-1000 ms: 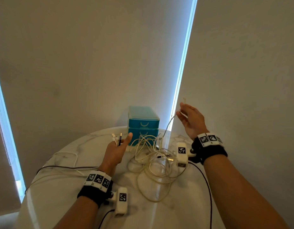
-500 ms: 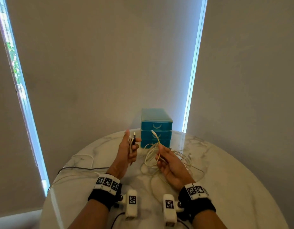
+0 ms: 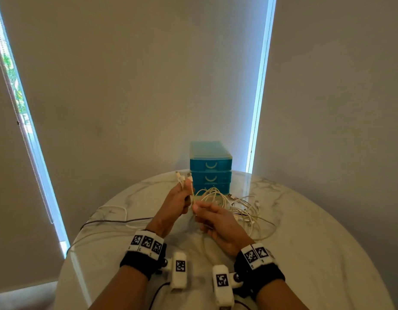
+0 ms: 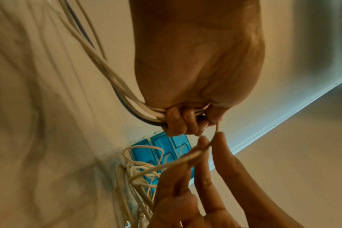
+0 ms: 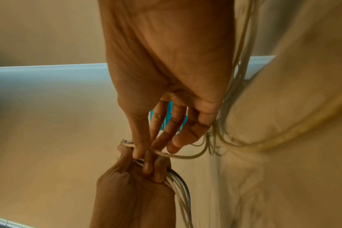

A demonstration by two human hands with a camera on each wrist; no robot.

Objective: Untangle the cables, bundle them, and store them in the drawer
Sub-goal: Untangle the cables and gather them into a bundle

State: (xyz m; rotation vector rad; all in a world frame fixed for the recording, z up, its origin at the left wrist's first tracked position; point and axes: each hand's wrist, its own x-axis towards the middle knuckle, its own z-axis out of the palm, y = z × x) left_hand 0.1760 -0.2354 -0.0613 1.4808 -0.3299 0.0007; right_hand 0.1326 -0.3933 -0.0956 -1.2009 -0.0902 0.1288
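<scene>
Left hand (image 3: pixel 176 203) fisted round cable ends (image 3: pixel 181 178); right hand (image 3: pixel 218 222) pinching white cable (image 4: pixel 187 158) just below that fist.

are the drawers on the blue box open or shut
Shut, as far as visible. The top two fronts of the drawer box sit flush, with handles showing; the lowest is partly hidden behind the cables.

One blue drawer unit (image 3: pixel 210 163) with three drawers stands at the desk's (image 3: pixel 316 231) far edge, beside one tangle of white cables (image 3: pixel 236 204) too knotted to count, plus two hands.
</scene>
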